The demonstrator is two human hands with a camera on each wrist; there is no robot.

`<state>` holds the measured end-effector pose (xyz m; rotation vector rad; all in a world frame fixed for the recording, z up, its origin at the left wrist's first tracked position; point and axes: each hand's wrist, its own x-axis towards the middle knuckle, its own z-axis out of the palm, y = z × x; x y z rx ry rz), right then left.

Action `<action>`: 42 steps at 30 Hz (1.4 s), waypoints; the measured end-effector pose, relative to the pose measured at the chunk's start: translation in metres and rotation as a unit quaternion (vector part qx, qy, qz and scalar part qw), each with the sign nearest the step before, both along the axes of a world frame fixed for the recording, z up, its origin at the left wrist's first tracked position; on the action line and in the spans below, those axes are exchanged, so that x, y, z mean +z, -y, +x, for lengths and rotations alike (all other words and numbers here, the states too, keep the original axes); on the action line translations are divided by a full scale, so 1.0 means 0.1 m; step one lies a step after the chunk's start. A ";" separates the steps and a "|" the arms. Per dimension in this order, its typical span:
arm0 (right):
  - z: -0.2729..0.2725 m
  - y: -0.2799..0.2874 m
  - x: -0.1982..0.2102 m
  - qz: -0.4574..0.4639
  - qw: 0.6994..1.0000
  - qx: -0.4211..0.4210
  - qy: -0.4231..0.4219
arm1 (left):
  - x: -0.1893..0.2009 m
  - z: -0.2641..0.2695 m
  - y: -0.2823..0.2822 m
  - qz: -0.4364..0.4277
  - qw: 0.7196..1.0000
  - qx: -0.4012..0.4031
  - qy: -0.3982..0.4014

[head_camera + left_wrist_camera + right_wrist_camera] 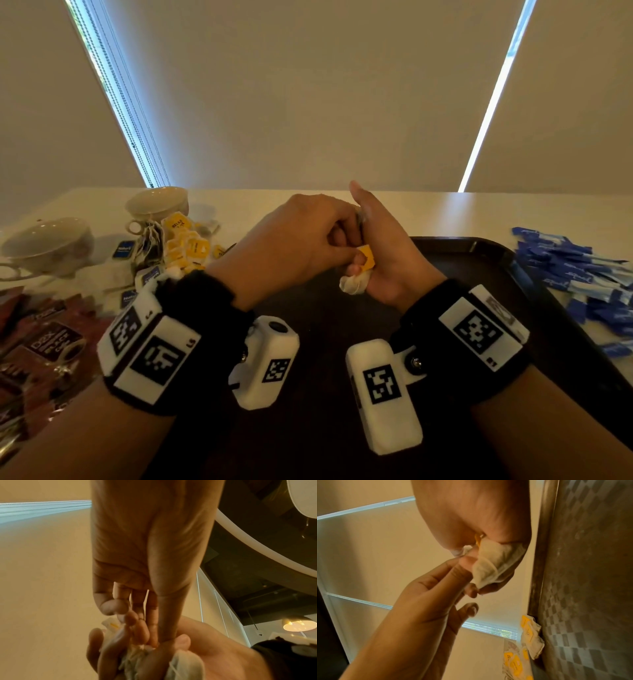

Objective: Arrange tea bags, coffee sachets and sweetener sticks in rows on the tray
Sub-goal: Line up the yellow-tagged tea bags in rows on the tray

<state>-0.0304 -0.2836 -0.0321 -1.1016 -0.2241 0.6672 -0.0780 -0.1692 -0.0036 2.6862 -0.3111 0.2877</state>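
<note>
Both hands meet above the dark tray. My right hand is curled round a small bunch of white tea bags with yellow tags, thumb pointing up. My left hand reaches into that bunch and pinches one bag by its corner. The right wrist view shows the held tea bag under the right hand, with the left hand's fingertips on it. The left wrist view shows the left hand over the right hand and its tea bags.
A loose pile of yellow-tagged tea bags lies left of the tray beside two cups. Dark red coffee sachets lie at the near left. Blue sweetener sticks are heaped right of the tray.
</note>
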 end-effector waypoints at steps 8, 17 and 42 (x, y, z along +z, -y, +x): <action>-0.05 -0.04 -0.01 -0.050 0.998 0.007 0.032 | 0.01 0.00 0.02 0.044 0.999 -0.010 -0.023; 0.00 -0.02 0.01 -0.066 0.995 -0.072 -0.015 | 0.42 -0.24 -0.20 -0.138 0.983 -0.099 -0.076; 0.10 0.06 -0.02 -0.073 0.991 -0.106 -0.033 | 0.02 0.36 -1.09 0.195 0.950 0.028 -0.241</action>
